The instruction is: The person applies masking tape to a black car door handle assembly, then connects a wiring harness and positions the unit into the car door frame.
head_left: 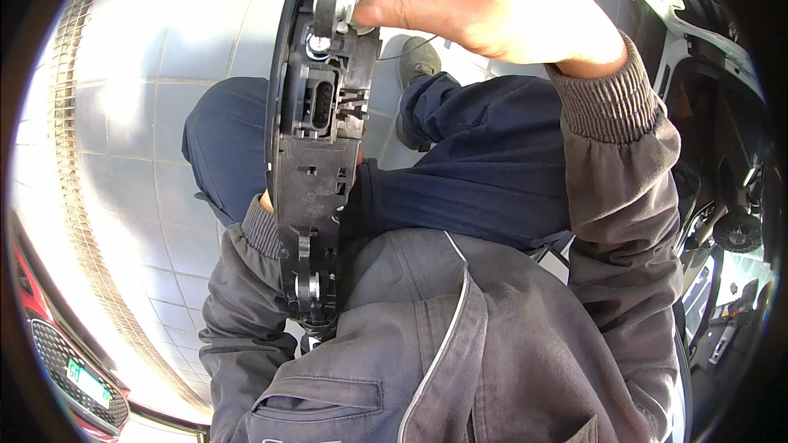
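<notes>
Holding: a black plastic car part (316, 156), long and upright, held up in front of my lap.
Right hand (484, 4): my thumb and fingers pinch a small silver fastener (349, 4) at the part's upper end.
Left hand (264, 201): almost wholly hidden behind the part's middle; only my grey cuff (261, 230) shows, so I cannot tell its grip.
Connector socket (322, 105): faces me, just below the fastener.
Below: my navy trousers (484, 164), a shoe (419, 57), pale floor tiles (148, 115).
Lower left: red car grille (70, 373).
</notes>
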Demonstrator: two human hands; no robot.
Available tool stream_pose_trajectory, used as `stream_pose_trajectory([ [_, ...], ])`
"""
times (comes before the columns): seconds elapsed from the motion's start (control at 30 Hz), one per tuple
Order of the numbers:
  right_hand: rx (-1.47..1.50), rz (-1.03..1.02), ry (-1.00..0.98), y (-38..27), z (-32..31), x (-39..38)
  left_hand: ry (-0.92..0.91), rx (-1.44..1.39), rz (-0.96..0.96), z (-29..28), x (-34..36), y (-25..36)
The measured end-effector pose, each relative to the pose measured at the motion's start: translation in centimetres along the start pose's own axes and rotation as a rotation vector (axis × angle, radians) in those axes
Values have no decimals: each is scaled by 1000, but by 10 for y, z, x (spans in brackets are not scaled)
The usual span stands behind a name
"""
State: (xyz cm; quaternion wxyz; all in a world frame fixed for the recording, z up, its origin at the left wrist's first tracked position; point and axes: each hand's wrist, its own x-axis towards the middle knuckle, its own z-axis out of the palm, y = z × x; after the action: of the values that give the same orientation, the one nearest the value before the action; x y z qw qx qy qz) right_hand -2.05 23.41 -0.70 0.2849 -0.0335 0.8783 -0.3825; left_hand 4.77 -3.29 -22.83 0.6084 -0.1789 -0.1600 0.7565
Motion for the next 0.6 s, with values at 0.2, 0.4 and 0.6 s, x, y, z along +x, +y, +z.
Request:
stream_pose_trajectory([
  [0.2, -151, -192, 151, -2, 9, -3, -74, -7, -92, -21, -13, 10],
  [0.4, -169, -52, 121, -13, 6, -1, -166, -89, 6, -26, -7, 10],
  [0.6, -124, -45, 208, -18, 10, 2, 130, 147, -2, 6, -12, 17],
])
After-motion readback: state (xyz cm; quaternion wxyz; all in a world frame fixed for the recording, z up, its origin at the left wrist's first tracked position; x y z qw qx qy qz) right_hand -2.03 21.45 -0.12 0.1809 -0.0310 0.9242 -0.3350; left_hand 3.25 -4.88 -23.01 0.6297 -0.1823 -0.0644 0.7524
